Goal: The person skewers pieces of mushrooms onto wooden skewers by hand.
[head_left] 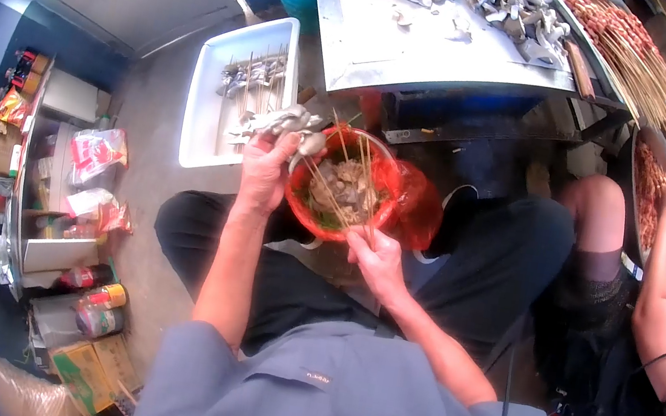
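Left hand (267, 168) grips grey mushrooms (287, 122). Right hand (377, 258) is closed on fanned skewers (327, 190), some slanting forward-left toward the mushrooms.

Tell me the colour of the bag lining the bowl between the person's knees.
The bag is bright red, best seen in the head view.

No lettering can be read for certain: the small mark on the grey shirt (277, 406) is too blurred, as is the print on the packets (96, 155), bottles (100, 320) and green-and-yellow box (79, 377).
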A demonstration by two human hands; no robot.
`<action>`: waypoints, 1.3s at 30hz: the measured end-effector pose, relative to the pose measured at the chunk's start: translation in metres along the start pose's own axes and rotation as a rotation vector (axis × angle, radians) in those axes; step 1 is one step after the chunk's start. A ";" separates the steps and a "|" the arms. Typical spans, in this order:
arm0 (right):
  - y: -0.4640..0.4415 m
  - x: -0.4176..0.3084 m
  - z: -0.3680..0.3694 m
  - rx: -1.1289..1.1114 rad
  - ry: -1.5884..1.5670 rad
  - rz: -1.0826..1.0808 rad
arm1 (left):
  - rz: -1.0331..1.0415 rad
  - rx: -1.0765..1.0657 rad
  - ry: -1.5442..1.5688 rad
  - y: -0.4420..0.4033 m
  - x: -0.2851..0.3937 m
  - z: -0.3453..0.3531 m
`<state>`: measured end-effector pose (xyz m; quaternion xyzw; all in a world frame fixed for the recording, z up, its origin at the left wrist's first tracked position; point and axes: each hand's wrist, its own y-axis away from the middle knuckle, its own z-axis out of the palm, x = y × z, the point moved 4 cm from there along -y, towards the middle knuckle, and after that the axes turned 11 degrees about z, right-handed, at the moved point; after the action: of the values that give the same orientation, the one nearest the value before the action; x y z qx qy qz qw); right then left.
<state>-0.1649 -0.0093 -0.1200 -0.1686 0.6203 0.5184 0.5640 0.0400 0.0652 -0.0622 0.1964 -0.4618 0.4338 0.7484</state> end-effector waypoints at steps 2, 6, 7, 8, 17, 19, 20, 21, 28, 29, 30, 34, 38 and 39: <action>0.000 0.006 0.000 0.006 -0.010 0.032 | -0.038 -0.007 -0.023 0.004 -0.005 0.002; 0.001 0.006 -0.001 0.020 -0.032 0.025 | -0.055 -0.049 -0.008 0.001 -0.003 0.000; 0.000 0.006 -0.001 0.015 -0.042 0.030 | -0.086 -0.061 -0.007 0.000 -0.002 -0.001; -0.001 0.007 -0.002 0.010 -0.053 0.035 | -0.082 -0.059 -0.002 0.000 0.000 -0.001; 0.002 0.012 0.001 0.041 -0.056 0.043 | -0.078 -0.042 -0.062 0.011 -0.013 0.002; 0.001 0.017 0.002 0.043 -0.079 0.028 | -0.080 -0.047 -0.042 0.011 -0.017 0.003; 0.000 0.019 0.003 0.043 -0.106 0.014 | -0.098 -0.055 -0.086 0.013 -0.021 0.003; 0.000 0.019 0.003 0.042 -0.104 0.014 | -0.115 -0.062 -0.130 0.015 -0.024 0.003; -0.003 0.014 0.000 0.074 -0.114 0.037 | -0.131 -0.058 -0.143 0.011 -0.028 0.004; -0.004 0.012 0.000 0.088 -0.106 0.011 | -0.083 -0.008 -0.137 0.009 -0.022 0.007; -0.006 0.013 -0.001 0.090 -0.110 0.011 | -0.038 0.042 -0.131 0.008 -0.015 0.011; -0.006 0.013 0.000 0.089 -0.101 0.006 | -0.032 0.123 -0.059 0.000 -0.017 -0.002; -0.005 0.012 0.002 0.073 -0.103 0.000 | 0.017 0.154 -0.108 -0.008 -0.019 -0.010; -0.005 0.012 0.002 0.073 -0.104 0.001 | 0.016 0.155 -0.109 -0.008 -0.020 -0.010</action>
<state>-0.1636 -0.0048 -0.1325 -0.1203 0.6086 0.5040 0.6009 0.0478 0.0589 -0.0838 0.2735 -0.4683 0.4628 0.7013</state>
